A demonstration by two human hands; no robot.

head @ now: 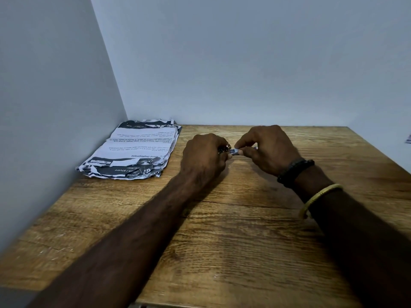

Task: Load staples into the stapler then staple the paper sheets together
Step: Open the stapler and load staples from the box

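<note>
On the brown wood-grain surface (244,241), the crumpled printed white paper sheets (138,150) lie left of your hands. Your left hand (204,156) grips the small silvery metal stapler (233,151) and your right hand (269,150) pinches its end. Loading seems underway; stapling remains.

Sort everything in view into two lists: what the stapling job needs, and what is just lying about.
For the job: small metal item, gripped by left hand and pinched by right hand, stapler or staples, too hidden to tell; paper sheets, crumpled, back left.
Just there: wooden table; black bracelet and yellow bangle on the right wrist.
</note>
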